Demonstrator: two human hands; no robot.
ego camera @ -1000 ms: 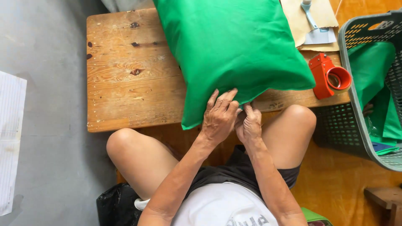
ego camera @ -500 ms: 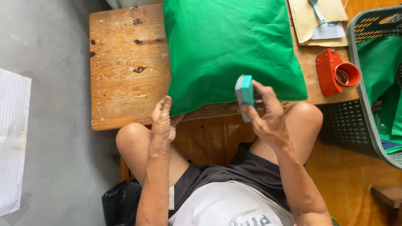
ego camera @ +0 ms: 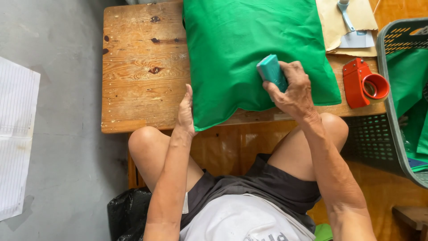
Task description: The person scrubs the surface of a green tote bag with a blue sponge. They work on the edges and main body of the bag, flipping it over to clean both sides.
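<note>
A stuffed green pillow [ego camera: 249, 49] lies on a worn wooden table [ego camera: 138, 80]. My left hand [ego camera: 186, 111] presses edge-on against the pillow's near left corner, fingers straight and together. My right hand [ego camera: 292, 89] hovers over the pillow's near right part and grips a small teal rectangular object [ego camera: 271, 71]. My bare knees show below the table's front edge.
A red tape dispenser [ego camera: 365, 84] sits on the table's right end. Brown paper with a scraper-like tool [ego camera: 352, 27] lies at the back right. A grey plastic basket [ego camera: 397, 107] holding green fabric stands to the right. White lined sheets [ego camera: 15, 134] lie on the grey floor at left.
Both hands left the pillow's near edge. My right hand came up holding the teal object and moved over the pillow. My left hand shifted to the pillow's left corner.
</note>
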